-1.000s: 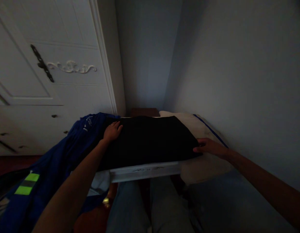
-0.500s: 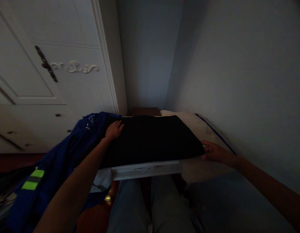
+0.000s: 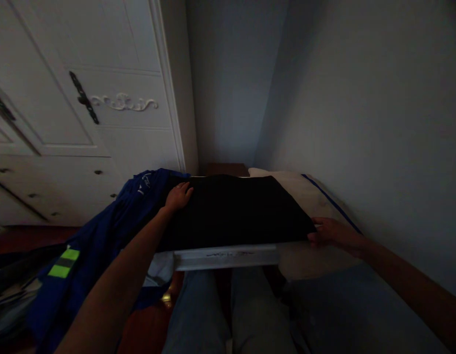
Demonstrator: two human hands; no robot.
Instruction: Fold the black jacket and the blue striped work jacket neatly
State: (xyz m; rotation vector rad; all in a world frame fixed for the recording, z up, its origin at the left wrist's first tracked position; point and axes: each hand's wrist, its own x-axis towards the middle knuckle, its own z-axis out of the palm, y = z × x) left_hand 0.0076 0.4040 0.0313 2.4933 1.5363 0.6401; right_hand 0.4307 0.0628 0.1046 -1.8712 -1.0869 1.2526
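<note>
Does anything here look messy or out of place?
The blue garment looks untidy: rumpled beside the flat black cloth, it droops down to the left of the white table. No spill or damage stands out.

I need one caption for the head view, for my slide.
Left hand rests on black cloth; right hand holds its corner.

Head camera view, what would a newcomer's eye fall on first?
Probably the black cloth spread across the middle, with the left hand resting on its left part and the right hand holding its near right corner. The yellow-green patch on the blue garment at lower left also stands out. At upper left, the white cabinet bears a scroll ornament.
</note>
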